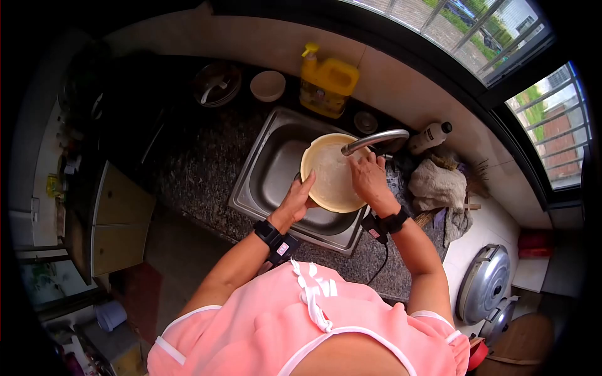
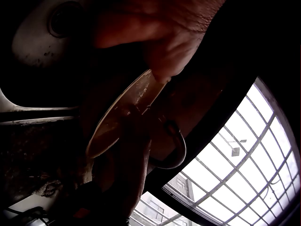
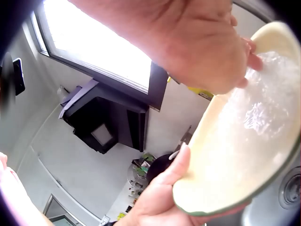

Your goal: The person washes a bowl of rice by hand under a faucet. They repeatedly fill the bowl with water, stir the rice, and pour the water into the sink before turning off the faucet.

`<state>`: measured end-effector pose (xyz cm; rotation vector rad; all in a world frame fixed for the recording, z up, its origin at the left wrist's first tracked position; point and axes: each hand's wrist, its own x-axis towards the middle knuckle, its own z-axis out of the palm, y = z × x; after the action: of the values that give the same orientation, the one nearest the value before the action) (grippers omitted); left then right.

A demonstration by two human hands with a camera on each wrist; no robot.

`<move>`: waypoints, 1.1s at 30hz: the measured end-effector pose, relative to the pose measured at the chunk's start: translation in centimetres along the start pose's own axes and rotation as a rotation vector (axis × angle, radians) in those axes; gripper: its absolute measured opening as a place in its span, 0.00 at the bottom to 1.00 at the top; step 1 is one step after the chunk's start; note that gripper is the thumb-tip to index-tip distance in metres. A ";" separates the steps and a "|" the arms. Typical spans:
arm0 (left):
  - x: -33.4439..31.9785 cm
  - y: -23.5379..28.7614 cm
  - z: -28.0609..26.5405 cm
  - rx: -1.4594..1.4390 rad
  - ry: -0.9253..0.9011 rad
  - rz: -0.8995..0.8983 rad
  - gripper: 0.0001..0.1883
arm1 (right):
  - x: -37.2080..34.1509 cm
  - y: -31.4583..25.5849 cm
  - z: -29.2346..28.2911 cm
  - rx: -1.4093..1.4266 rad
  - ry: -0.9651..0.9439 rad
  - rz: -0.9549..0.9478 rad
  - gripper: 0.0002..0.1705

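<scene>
A cream-yellow bowl [image 1: 326, 178], green on its outer side, is held tilted over the steel sink [image 1: 266, 166] with clear water in it. My left hand [image 1: 295, 200] grips the bowl by its near-left side, thumb over the rim and fingers underneath. On the opposite side, my right hand [image 1: 370, 178] reaches over the rim, its fingertips [image 3: 254, 61] at the water inside. The curved metal faucet [image 1: 376, 139] ends right above the bowl. In the dark left wrist view, the left thumb lies on the rim of the bowl [image 2: 117, 117].
Behind the sink stand a yellow jug [image 1: 329, 84], a pale bowl [image 1: 268, 86] and stacked dishes [image 1: 216, 84]. A white bottle [image 1: 431, 136] and a grey cloth [image 1: 437, 185] sit right of the faucet. Large metal lids [image 1: 484, 285] are at the far right.
</scene>
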<state>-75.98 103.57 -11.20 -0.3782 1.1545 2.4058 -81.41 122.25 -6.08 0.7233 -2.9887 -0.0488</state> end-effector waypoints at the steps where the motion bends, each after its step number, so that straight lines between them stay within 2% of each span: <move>1: -0.1 0.1 0.2 0.008 0.013 0.007 0.26 | -0.1 -0.1 1.1 0.033 0.010 -0.038 0.17; 3: -0.3 0.3 0.7 0.021 0.041 0.016 0.25 | -0.6 -0.7 2.9 0.101 0.027 -0.112 0.17; 4: -0.2 0.3 0.7 0.022 0.042 0.013 0.25 | -0.9 -1.3 2.8 0.151 0.142 -0.209 0.15; 7: -0.1 0.5 0.4 0.023 0.040 0.003 0.26 | -1.9 -1.6 -0.4 0.161 -0.154 -0.377 0.11; 8: -0.3 0.7 0.4 0.020 0.035 -0.001 0.26 | -2.2 -1.2 -1.1 0.184 -0.161 -0.354 0.07; 11: -0.4 0.6 0.1 0.022 0.029 -0.005 0.26 | -2.0 0.1 0.0 0.008 -0.057 -0.223 0.07; 15: -0.4 0.5 0.8 0.052 0.022 -0.033 0.26 | -0.2 -1.1 2.1 0.142 0.131 -0.195 0.09; 16: -0.3 0.5 0.9 0.058 0.027 -0.030 0.26 | -0.2 -1.6 2.1 0.200 0.211 -0.244 0.09; 20: -0.3 0.7 0.5 0.059 0.038 -0.005 0.27 | -1.3 -1.8 0.1 0.237 -0.181 -0.366 0.10; 23: -0.6 0.8 0.3 0.052 0.036 -0.017 0.27 | -1.5 -0.4 -0.4 0.058 -0.225 -0.248 0.10; 24: -0.6 0.8 0.3 0.054 0.035 -0.029 0.27 | -1.5 0.0 0.5 0.057 -0.058 -0.233 0.10; 27: -0.4 0.1 0.3 0.069 -0.006 -0.037 0.27 | 0.0 -1.0 1.9 0.096 -0.019 -0.197 0.12; 28: -0.4 0.1 0.5 0.077 0.001 -0.041 0.27 | 0.0 -1.6 1.7 0.192 0.112 -0.236 0.14; 32: -0.5 0.8 0.8 0.061 0.007 -0.022 0.26 | -0.8 -3.1 -0.7 0.236 -0.159 -0.399 0.12; 33: -0.6 1.0 0.7 0.044 0.002 -0.010 0.26 | -1.0 -2.7 -1.2 0.197 -0.196 -0.374 0.11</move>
<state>-76.03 103.44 -9.84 -0.3716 1.2017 2.3677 -79.17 120.28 -5.11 1.3663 -3.0191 0.1674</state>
